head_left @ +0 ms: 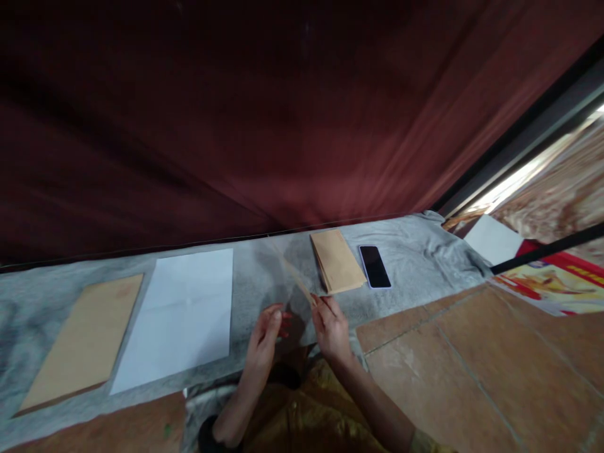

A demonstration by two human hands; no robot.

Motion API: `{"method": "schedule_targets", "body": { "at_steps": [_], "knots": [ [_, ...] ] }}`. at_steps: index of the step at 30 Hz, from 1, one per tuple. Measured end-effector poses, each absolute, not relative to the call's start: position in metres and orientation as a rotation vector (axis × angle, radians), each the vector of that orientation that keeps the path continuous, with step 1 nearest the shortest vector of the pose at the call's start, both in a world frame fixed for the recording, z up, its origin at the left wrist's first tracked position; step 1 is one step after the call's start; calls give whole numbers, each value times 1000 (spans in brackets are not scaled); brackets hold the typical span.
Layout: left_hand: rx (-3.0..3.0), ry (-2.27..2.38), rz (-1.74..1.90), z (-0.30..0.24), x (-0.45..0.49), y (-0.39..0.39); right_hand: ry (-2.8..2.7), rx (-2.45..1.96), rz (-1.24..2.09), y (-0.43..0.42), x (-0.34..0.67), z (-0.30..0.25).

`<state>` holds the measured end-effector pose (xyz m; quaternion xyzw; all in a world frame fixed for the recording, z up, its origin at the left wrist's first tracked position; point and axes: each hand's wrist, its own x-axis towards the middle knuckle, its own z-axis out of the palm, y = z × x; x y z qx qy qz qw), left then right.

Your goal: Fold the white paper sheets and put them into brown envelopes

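Observation:
My right hand [331,327] pinches the near end of a thin piece of brown paper [298,279], seen almost edge-on, so I cannot tell whether it is an envelope or a folded sheet. Beside it, my left hand [268,330] is held with its fingers loosely curved and apart, nothing visible in them. Just beyond the right hand lies a small stack of folded brown paper or envelopes [337,259]. A white sheet of paper [182,314] with faint fold creases lies left of my hands, and farther left is a flat brown sheet or stack [85,340].
A phone [375,267] with a dark screen lies right of the small brown stack. Everything rests on a grey cloth [415,264] bordered by a dark red curtain [283,126]. Tiled floor [453,365] and a colourful printed box or sheet [557,283] are at the right.

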<state>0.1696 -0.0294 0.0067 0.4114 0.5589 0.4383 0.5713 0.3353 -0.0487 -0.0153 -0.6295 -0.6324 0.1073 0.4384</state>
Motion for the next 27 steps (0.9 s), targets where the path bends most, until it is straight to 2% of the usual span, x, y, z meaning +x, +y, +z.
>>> {"method": "schedule_targets", "body": {
  "at_steps": [5,10,20,27],
  "knots": [
    [820,1350,945,-5,175,-35,-988,-1436,778,-39,330,-11],
    [701,1212,913,-12,183,-39,-472,-1228,1279,-36,310,-32],
    [773,1211,863,-24,173,-33,-210,-1151,1489,-41,296,-55],
    [836,1305,798,-33,159,-23,-194,-1244,1422,-39,313,-63]
  ]
}}
